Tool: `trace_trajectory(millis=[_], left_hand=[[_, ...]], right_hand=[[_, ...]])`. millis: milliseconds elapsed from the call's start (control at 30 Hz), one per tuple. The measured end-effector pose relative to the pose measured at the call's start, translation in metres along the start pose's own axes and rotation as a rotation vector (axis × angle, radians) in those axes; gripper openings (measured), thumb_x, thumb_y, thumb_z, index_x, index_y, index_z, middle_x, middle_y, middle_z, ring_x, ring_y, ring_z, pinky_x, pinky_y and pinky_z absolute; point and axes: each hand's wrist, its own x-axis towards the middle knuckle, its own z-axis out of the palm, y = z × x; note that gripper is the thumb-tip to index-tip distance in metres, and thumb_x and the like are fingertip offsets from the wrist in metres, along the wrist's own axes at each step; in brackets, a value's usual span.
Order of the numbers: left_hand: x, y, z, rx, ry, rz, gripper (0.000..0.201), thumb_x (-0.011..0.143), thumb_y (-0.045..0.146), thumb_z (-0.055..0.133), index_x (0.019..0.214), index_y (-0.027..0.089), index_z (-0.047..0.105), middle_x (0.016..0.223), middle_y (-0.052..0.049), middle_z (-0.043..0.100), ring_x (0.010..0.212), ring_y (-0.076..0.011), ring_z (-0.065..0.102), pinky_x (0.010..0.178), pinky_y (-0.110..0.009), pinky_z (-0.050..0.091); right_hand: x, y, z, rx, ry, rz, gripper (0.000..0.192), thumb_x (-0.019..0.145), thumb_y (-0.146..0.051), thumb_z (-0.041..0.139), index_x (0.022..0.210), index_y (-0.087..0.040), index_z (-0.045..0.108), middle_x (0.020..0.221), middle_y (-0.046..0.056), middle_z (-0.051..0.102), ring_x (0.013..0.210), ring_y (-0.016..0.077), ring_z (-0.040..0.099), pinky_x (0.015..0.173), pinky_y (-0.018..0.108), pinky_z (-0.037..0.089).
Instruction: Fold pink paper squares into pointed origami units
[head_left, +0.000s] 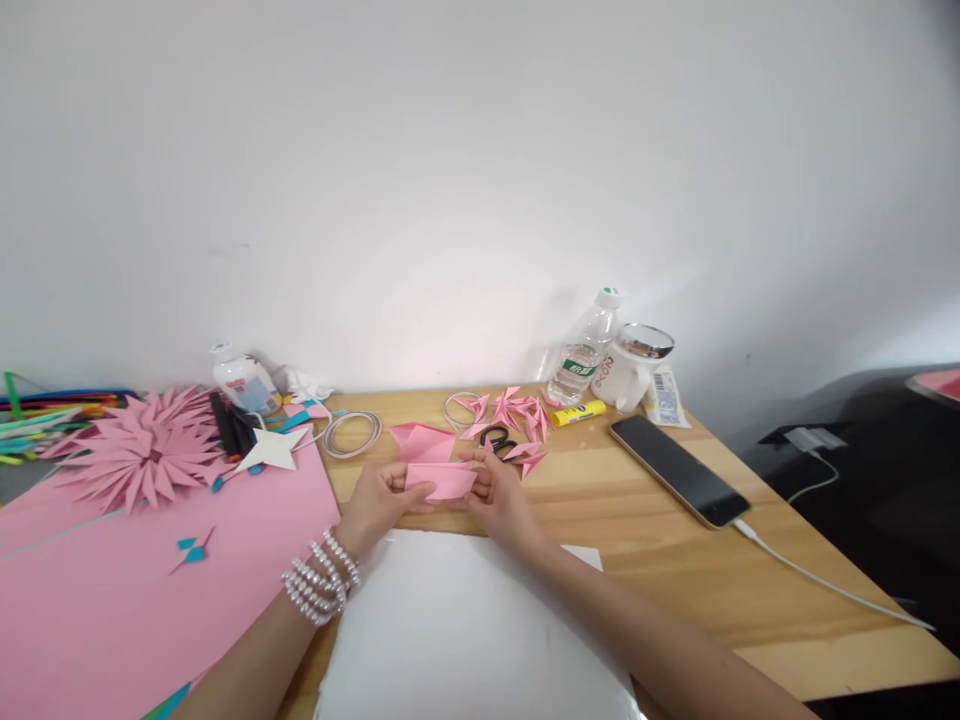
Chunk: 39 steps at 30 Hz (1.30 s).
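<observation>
Between my two hands is a small folded strip of pink paper (441, 481), held level above the near part of the table. My left hand (385, 500), with pearl bracelets (322, 578) at its wrist, pinches the strip's left end. At the right end, the fingers of my right hand (501, 500) grip it too. Just behind lies another piece of pink paper (422, 441). Black-handled scissors (498, 438) rest beyond my right hand, partly covered by folded pink paper pieces (517, 412). Below my wrists lies a white board (472, 620).
A pink paper flower (154, 455), a white star (272, 449) and a white bottle (244, 380) are left, by a pink sheet (247, 560). A coiled cable (352, 436) lies behind. Rightward are a glue stick (577, 414), water bottle (585, 355), mug (621, 380) and charging phone (679, 470).
</observation>
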Motion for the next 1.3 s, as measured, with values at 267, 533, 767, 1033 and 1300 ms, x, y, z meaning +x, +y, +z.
trace_trajectory(millis=[267,533,767,1033,1300], left_hand=[[0.001,-0.003,-0.002,0.0,-0.02,0.006,0.031,0.051,0.031,0.075,0.073,0.011,0.066,0.066,-0.004,0.07,0.064,-0.0206,0.065,0.066,-0.034,0.055],[0.006,-0.008,-0.004,0.001,-0.013,-0.03,0.03,0.05,0.027,0.077,0.073,0.011,0.066,0.067,-0.004,0.071,0.065,-0.0215,0.066,0.066,-0.035,0.056],[0.0,0.002,-0.005,-0.004,0.037,-0.015,0.03,0.053,0.032,0.075,0.074,0.011,0.066,0.066,-0.005,0.07,0.062,-0.0208,0.066,0.065,-0.034,0.055],[0.004,-0.006,-0.003,0.082,0.013,0.004,0.024,0.051,0.032,0.075,0.061,0.014,0.063,0.056,-0.002,0.066,0.061,-0.0229,0.066,0.057,-0.031,0.053],[0.0,-0.011,0.006,0.069,-0.054,0.097,0.035,0.055,0.025,0.071,0.085,0.01,0.062,0.074,-0.006,0.068,0.072,-0.0217,0.064,0.061,-0.029,0.052]], right_hand=[[0.0,0.001,0.002,-0.003,-0.001,0.029,0.038,0.065,-0.011,0.049,0.102,-0.02,0.043,0.094,0.004,0.063,0.082,0.0165,0.064,0.075,0.035,0.053],[-0.003,-0.001,0.002,-0.031,-0.034,-0.015,0.038,0.067,-0.008,0.044,0.103,-0.021,0.042,0.093,0.004,0.061,0.084,0.0163,0.063,0.078,0.036,0.052],[-0.003,-0.004,0.001,-0.09,0.009,-0.037,0.038,0.069,-0.009,0.043,0.105,-0.021,0.041,0.088,0.004,0.061,0.079,0.0159,0.062,0.075,0.034,0.051],[-0.005,-0.017,0.002,-0.137,0.061,-0.093,0.035,0.075,-0.027,0.053,0.108,-0.021,0.043,0.082,0.002,0.06,0.076,0.0157,0.06,0.069,0.029,0.05],[-0.005,-0.01,0.0,-0.237,0.063,-0.043,0.029,0.066,-0.02,0.06,0.094,-0.018,0.053,0.082,0.003,0.06,0.069,0.0152,0.058,0.06,0.025,0.047]])
